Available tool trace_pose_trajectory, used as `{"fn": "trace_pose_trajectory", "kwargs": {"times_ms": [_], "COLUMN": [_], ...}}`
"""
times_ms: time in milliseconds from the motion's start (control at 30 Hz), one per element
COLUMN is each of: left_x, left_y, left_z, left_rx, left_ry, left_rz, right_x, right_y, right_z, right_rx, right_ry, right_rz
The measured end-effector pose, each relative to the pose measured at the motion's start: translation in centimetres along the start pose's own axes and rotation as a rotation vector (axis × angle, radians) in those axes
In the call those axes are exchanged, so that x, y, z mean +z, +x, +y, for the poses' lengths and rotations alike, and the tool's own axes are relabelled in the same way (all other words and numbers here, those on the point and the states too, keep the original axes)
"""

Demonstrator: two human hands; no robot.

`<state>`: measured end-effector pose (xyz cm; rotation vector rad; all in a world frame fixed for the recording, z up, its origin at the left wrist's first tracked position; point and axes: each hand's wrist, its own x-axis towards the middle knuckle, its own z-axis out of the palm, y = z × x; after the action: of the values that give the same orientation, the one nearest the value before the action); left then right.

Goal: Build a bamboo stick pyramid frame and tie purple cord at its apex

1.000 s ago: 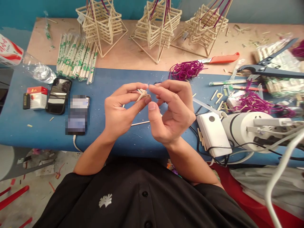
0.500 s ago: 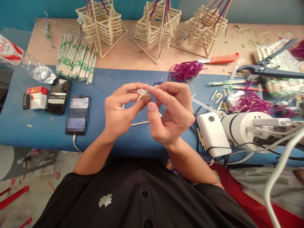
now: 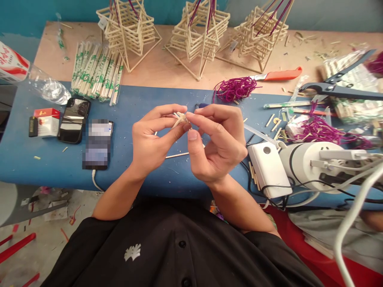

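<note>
1. Left hand (image 3: 154, 139): clamped on a small cluster of crossed sticks (image 3: 179, 118). The thumb presses from the near side, and the fingers close from the far side.
2. Right hand (image 3: 217, 141): curled, with its fingertips at the right end of the cluster. Whether it grips anything, or only touches the cluster, cannot be told.
3. Hand spacing: the two hands are together at the fingertips; the palms are apart.
4. Cluster position: between the hands, at the left thumb and fingertips, above the blue surface (image 3: 125, 119).
5. Loose stick (image 3: 177, 155): lies on the blue surface, below the fingertips in the view; its right end is hidden by the right hand.
6. Far side: a purple cord bundle (image 3: 235, 88) lies beyond the right hand, beside the blade of the orange-handled knife (image 3: 283, 75). Three stick frames (image 3: 196, 34) stand in a row behind.
7. Person's left: wrapped sticks (image 3: 95, 71), a black phone (image 3: 74, 120) and a phone on a cable (image 3: 97, 143).
8. Person's right: a white power bank (image 3: 269, 169), near the right hand.
</note>
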<state>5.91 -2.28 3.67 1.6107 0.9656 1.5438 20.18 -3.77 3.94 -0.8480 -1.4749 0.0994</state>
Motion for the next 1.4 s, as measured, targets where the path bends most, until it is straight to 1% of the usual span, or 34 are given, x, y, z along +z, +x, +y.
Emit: {"fn": "trace_pose_trajectory", "kwargs": {"times_ms": [167, 267, 367, 500, 767, 900, 1100, 1233, 1400], "left_x": [0.06, 0.09, 0.06, 0.01, 0.07, 0.06, 0.15, 0.25, 0.28], "left_y": [0.01, 0.01, 0.00, -0.01, -0.01, 0.04, 0.01, 0.05, 0.09], "left_z": [0.17, 0.21, 0.12, 0.06, 0.01, 0.02, -0.01, -0.04, 0.29], "left_rx": [-0.020, -0.022, -0.029, -0.016, 0.013, 0.014, -0.020, 0.009, -0.051], "left_ry": [0.005, 0.007, 0.007, -0.005, 0.001, 0.004, 0.023, 0.021, 0.028], "left_rz": [0.004, 0.011, 0.006, -0.007, 0.003, 0.003, 0.011, 0.020, 0.021], "right_x": [0.01, -0.01, -0.03, -0.09, -0.12, -0.14, -0.21, -0.31, -0.25], "right_y": [-0.02, -0.08, -0.12, -0.14, 0.01, 0.03, -0.18, -0.34, -0.20], "right_z": [-0.06, 0.10, 0.18, 0.09, -0.18, -0.29, -0.12, 0.06, -0.06], "right_rx": [0.017, 0.010, 0.009, 0.060, 0.075, 0.116, 0.106, 0.098, 0.115], "right_ry": [-0.021, -0.031, -0.005, 0.032, 0.079, 0.063, 0.036, -0.030, 0.023], "right_rz": [0.000, -0.031, -0.061, -0.047, -0.068, -0.093, -0.112, -0.136, -0.129]}}
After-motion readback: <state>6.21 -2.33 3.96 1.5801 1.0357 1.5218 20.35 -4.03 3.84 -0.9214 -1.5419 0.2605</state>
